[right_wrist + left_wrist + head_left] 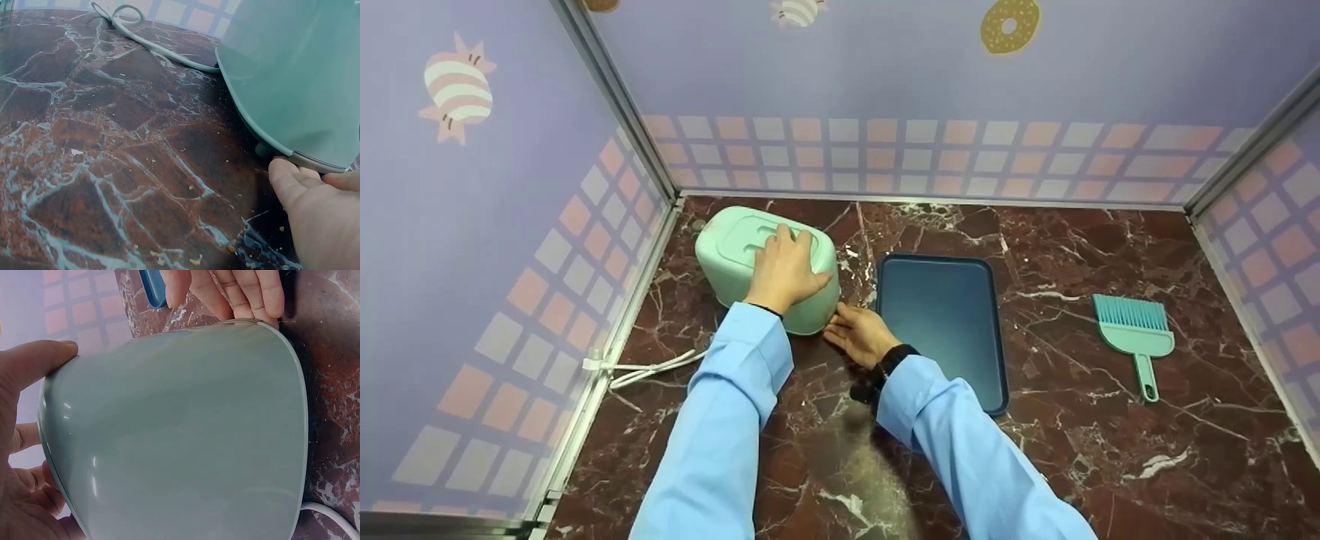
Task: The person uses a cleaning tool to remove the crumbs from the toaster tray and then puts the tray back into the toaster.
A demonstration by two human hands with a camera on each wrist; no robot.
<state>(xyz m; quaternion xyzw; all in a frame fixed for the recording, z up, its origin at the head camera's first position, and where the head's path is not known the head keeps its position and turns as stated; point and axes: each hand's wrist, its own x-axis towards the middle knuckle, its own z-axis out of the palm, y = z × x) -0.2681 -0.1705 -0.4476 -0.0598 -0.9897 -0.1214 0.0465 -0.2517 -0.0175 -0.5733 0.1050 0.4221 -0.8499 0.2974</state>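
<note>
The left hand (784,266) and right hand (859,335) are viewed forward and down from above by the head camera. The green appliance (731,259) is seen closely from both wrists, its lower edge (315,162) by the right fingers (288,183) being shared.

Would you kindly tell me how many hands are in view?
2: the left hand on top of the green appliance, and the right hand at its lower edge, near the blue tray.

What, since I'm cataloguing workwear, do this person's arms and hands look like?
The left sleeve and right sleeve are light blue cloth, with wide cuffs. The left hand and right hand are gloveless. A thin black band shows on the left wrist, a wider black band on the right.
</note>
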